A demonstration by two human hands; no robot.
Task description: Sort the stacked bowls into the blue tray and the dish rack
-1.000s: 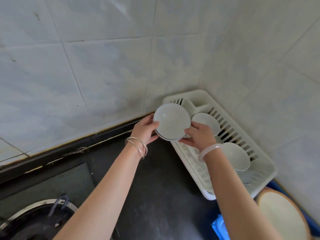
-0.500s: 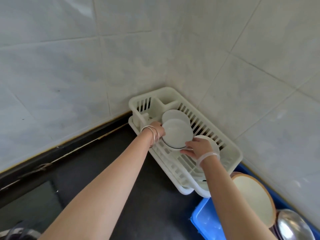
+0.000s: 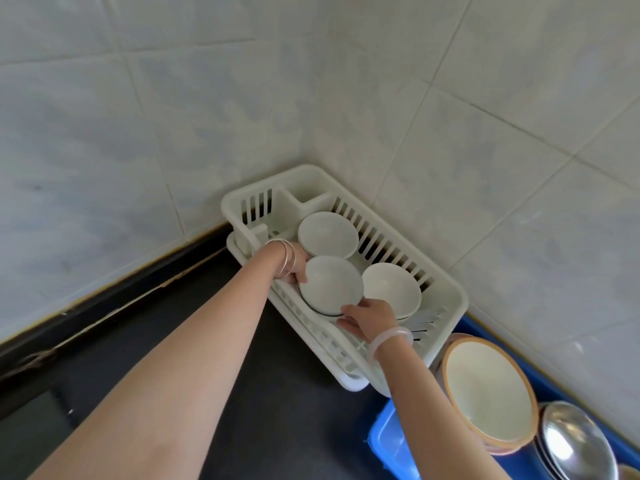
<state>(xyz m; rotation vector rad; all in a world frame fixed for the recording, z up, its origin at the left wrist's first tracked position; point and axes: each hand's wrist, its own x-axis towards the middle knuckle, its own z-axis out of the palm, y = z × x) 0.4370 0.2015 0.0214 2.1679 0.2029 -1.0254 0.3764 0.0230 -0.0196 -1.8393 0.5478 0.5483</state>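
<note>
A white dish rack [image 3: 450, 289] stands in the tiled corner. Inside it a small white bowl [image 3: 329, 284] lies tilted on its side, held between both hands. My left hand [image 3: 294, 266] grips its left rim and my right hand [image 3: 369, 318] grips its lower right rim. Two more white bowls rest in the rack, one behind [image 3: 327, 233] and one to the right [image 3: 391, 289]. The blue tray [image 3: 391, 445] sits at the lower right, holding a large brown-rimmed bowl [image 3: 488, 393] and a steel bowl [image 3: 575, 445].
Tiled walls close in behind and to the right of the rack. A dark countertop [image 3: 284, 410] runs under my arms to the left of the rack and tray. A dark strip edges the counter along the left wall.
Both hands have carried the bowl from the rack's left rim down into the rack, in front of the other two bowls. The view has swung right, showing more of the blue tray.
</note>
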